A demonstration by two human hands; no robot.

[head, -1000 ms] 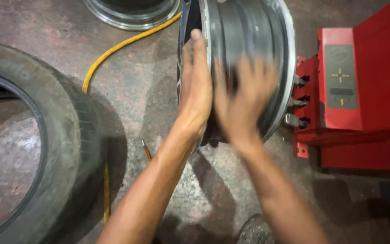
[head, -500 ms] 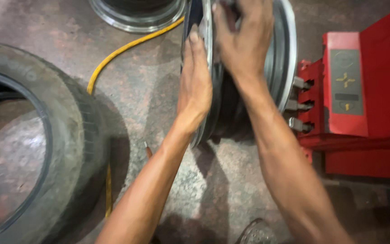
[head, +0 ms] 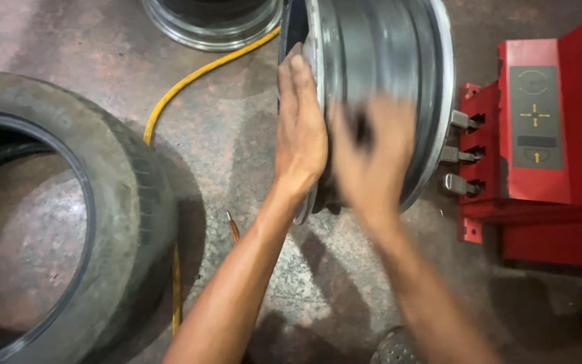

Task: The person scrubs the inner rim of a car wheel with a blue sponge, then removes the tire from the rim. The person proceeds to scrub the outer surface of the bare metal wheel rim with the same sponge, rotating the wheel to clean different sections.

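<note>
Your left hand [head: 299, 131] lies flat and open against the steel rim [head: 378, 87], upright on the floor beside the red machine [head: 560, 135]; your right hand [head: 372, 158] is blurred, grip untellable; it looks heavy, stiff; hold the flanges.

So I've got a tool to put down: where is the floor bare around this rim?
Bare concrete lies between the worn black tyre and the upright grey steel rim, crossed only by the yellow hose, and in front of the rim between the forearms. It is crowded right of the rim, against the red machine's pedals.
</note>
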